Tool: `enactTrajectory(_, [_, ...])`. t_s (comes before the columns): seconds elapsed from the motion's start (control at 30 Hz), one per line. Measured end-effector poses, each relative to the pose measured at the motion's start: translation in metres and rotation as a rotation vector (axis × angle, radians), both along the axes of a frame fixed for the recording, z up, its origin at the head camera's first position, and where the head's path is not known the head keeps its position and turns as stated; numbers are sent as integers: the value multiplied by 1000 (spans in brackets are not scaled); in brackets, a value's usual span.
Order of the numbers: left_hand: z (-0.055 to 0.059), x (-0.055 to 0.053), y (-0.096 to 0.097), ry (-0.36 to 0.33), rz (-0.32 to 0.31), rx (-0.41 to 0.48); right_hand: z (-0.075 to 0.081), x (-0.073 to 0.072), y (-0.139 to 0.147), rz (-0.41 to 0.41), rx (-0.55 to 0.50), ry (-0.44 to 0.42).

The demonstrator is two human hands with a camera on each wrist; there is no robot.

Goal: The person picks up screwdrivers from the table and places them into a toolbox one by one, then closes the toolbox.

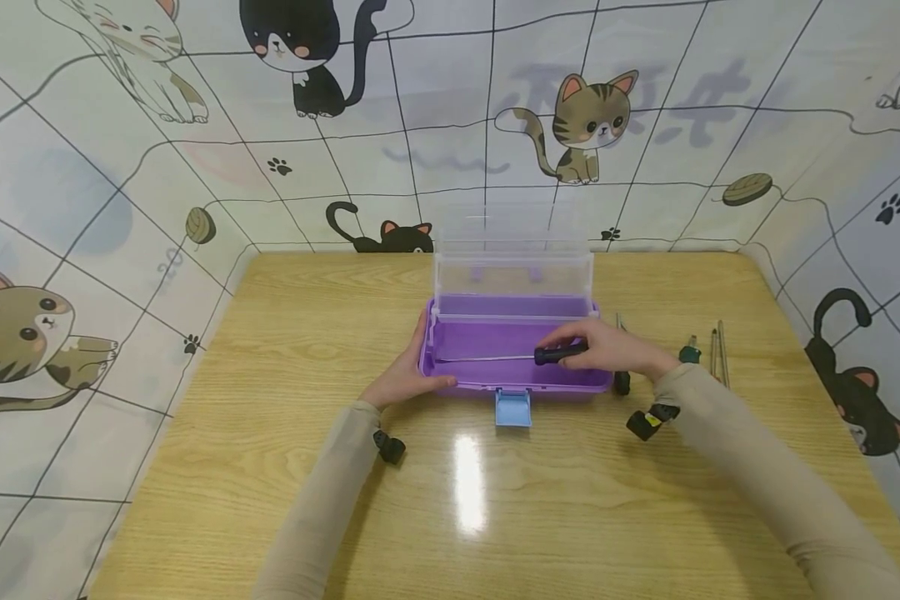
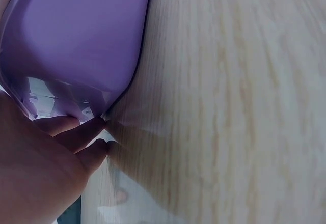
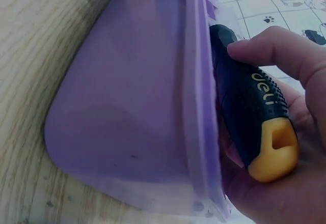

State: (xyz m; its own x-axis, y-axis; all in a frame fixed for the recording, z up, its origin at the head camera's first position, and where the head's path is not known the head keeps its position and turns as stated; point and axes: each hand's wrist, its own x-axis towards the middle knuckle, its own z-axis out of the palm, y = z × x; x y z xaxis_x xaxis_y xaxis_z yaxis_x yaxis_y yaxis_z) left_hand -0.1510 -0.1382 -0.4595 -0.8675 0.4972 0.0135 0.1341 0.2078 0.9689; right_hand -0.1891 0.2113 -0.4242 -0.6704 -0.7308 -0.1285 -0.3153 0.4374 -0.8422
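Note:
A purple plastic box (image 1: 480, 337) stands on the table with its clear lid (image 1: 513, 279) raised at the back and its blue latch (image 1: 513, 410) hanging down in front. My left hand (image 1: 408, 372) holds the box's left end, thumb along the front rim and fingers against the side. My right hand (image 1: 607, 346) grips a screwdriver (image 1: 551, 356) by its black handle, over the right half of the box. The shaft points left, low inside the box; whether it touches the floor I cannot tell. In the right wrist view, the handle (image 3: 249, 91) has a yellow end.
Right of the box lie a black-handled tool (image 1: 622, 383), a green-handled tool (image 1: 690, 350) and two thin metal rods (image 1: 723, 354), partly behind my right forearm. Cat-patterned walls (image 1: 450, 167) border the wooden table (image 1: 315, 317) at the back and sides.

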Motion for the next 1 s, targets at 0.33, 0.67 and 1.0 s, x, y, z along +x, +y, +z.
enactTrajectory(0.33, [3, 1, 1, -5, 13, -29, -5, 6, -10, 68, -21, 66])
enactTrajectory(0.67, [6, 3, 1, -8, 24, -60, -13, 6, -14, 85, 24, 131])
enactTrajectory(1.0, [6, 4, 0, -25, 23, -40, -19, 4, -16, 97, 66, 140])
